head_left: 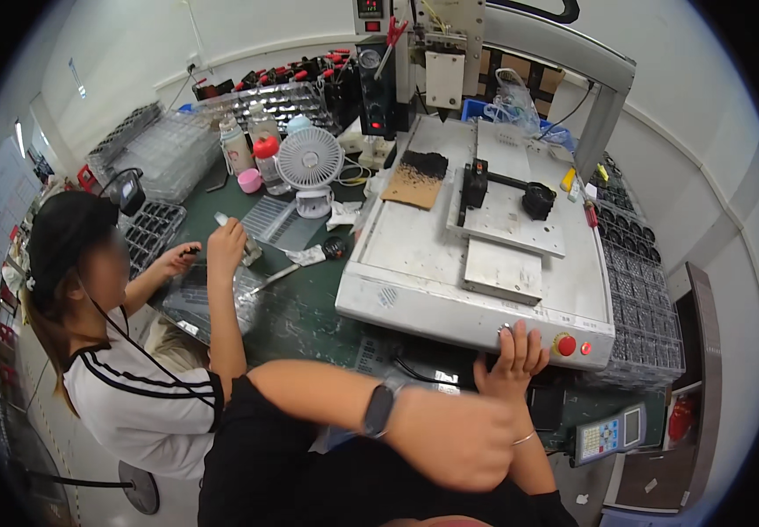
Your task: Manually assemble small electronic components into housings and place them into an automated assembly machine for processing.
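Note:
My right hand (513, 362) rests on the front edge of a white bench-top machine (432, 303), fingers stretched over a small button on its panel, left of the red emergency-stop knob (564, 343). Across my body, in front of the right forearm, lies my left hand (463, 436); motion smears its fingers. A dark watch (379, 410) is on the left wrist. On the machine bed, a metal fixture (507, 224) holds a round black part (538, 200). A brown pad with a blackened end (414, 180) lies to its left.
At left, a seated co-worker (142, 369) holds small things in both hands. A white fan (311, 162), bottles and trays crowd the green table (296, 321). Stacked trays of black parts (629, 281) stand right of the machine. A keypad controller (609, 435) sits at the near right.

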Available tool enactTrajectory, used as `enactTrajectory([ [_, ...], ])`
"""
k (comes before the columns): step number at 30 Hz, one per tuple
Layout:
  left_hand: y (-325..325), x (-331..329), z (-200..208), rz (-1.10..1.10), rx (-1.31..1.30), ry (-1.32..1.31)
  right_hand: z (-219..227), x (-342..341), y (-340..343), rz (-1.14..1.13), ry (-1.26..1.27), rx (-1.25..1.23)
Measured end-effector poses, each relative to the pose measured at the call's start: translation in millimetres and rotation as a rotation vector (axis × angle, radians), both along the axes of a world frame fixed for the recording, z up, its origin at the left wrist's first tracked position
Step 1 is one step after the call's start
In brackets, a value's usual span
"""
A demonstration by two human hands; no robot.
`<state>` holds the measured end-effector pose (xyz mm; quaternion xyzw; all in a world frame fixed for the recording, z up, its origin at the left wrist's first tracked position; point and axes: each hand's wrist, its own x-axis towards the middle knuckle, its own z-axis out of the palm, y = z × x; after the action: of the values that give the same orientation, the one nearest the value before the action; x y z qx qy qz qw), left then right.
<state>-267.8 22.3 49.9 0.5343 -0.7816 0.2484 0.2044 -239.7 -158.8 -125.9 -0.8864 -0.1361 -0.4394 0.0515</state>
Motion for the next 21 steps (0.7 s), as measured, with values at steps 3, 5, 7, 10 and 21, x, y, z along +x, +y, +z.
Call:
enactTrajectory([
  [3, -27.0, 74.6, 22.9, 0.304, 0.384, -0.082, -7.9, -0.1, -10.3, -0.095, 0.026, -0.087],
  [5, -29.1, 152.8, 1.3, 0.632, -0.036, -0.133, -4.0, 6.8, 2.2, -0.013, 0.013, -0.02],
  [7, -7.7, 203.9, -0.5, 0.933, -0.371, -0.011, -2.9, 7.3, 10.1, 0.009, 0.0, -0.028],
  [10, -3.1, 254.0, -39.8, 1.035, -0.174, 0.395, -9.8, 6.5, 3.2, 0.047, -0.049, -0.025],
  [21, -14.8, 254.9, -55.5, 1.017, -0.471, 0.302, 12.3, 6.8, 11.9, -0.004, -0.13, -0.032],
])
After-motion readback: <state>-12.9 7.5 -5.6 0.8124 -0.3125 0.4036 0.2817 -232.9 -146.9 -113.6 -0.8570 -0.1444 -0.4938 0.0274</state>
